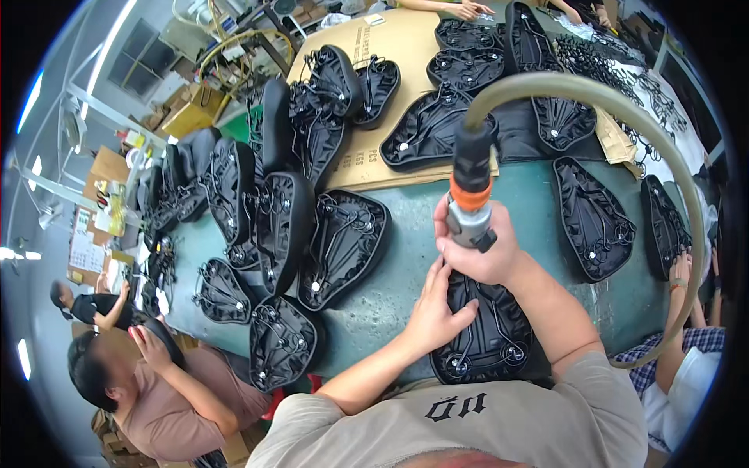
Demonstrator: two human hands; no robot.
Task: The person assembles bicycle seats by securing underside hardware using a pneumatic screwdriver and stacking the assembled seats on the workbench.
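Saddle (484,335) lies underside-up on my green table (390,288) — left hand (437,308) flat, fingers spread, right hand (480,249) clamped round the air driver (470,199).

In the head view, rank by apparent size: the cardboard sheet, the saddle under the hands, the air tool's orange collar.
1. Cardboard sheet, largest, though farthest away.
2. Saddle under the left hand, partly covered.
3. Orange collar on the tool in the right hand, smallest.

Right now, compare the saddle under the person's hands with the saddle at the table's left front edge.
The saddle under the hands is pinned by the left hand while the right hand holds an air tool over it; the front-edge saddle lies untouched. The first lies fully on the green table; the second overhangs its edge. Both are black, underside up, rails showing.
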